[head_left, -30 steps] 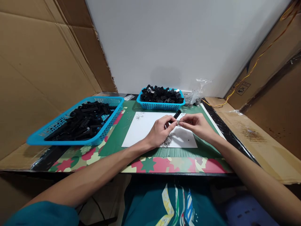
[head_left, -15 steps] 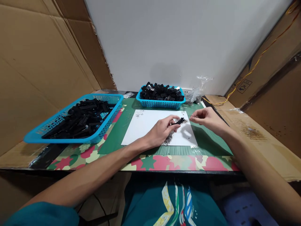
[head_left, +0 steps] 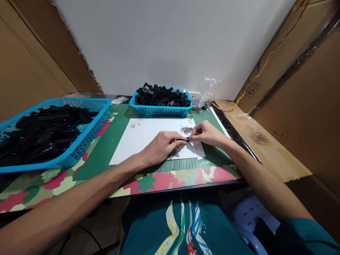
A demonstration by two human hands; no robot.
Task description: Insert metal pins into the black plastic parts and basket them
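Over a white sheet (head_left: pixel 143 141), my left hand (head_left: pixel 166 145) pinches a small black part (head_left: pixel 188 139), mostly covered by the fingers. My right hand (head_left: pixel 207 134) meets the part's right end, its fingertips pinched on a thin metal piece (head_left: pixel 193 133). A pile of tiny metal pieces (head_left: pixel 186 129) lies just behind the fingertips. More small pieces (head_left: pixel 172 153) show beneath my left hand, and a few thin ones (head_left: pixel 135 123) are at the sheet's back left corner.
A large blue basket (head_left: pixel 91 132) of long black parts stands at the left. Behind the sheet is a smaller blue basket (head_left: pixel 162 110) of black pieces, beside clear plastic bags (head_left: pixel 202 99). Cardboard walls (head_left: pixel 300 117) flank the table; a yellow cord (head_left: pixel 240 97) hangs at the right.
My right hand has come in to the black part, where before it was apart at the right. The view has shifted, so the baskets and sheet appear further left.
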